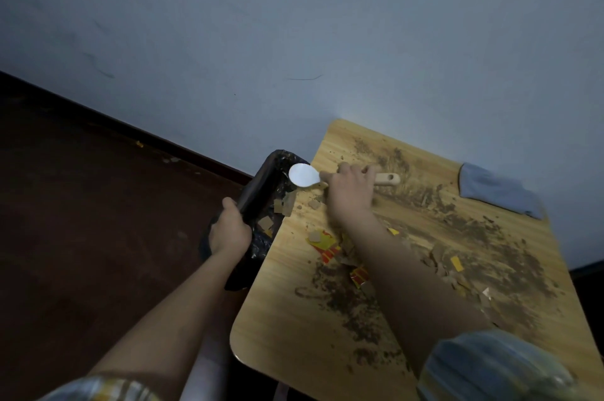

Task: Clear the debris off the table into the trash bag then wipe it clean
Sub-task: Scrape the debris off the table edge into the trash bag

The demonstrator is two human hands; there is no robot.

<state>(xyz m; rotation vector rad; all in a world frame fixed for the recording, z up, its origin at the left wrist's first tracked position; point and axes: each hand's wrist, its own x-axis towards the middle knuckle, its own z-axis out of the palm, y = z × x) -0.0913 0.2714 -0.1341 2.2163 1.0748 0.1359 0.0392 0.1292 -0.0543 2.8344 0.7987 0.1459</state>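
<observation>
Dim blue-grey wall and dark floor frame a small light-wood laminate table [287, 328] smeared with gritty brown dirt and torn cardboard scraps [327, 242].

At its left edge the left hand [228, 230] grips the rim of a crinkly black plastic trash bag [261, 184], holding the mouth open just beside the tabletop. The right hand [351, 193] is curled around the pale handle of a white, round-bladed scraper [304, 175], its blade over the bag's mouth. A folded grey-blue cloth [496, 191] lies at the far right edge, untouched. Most debris remains, I'd judge. The thin bag could sag from the edge, so swept grit might fall to the floor.
</observation>
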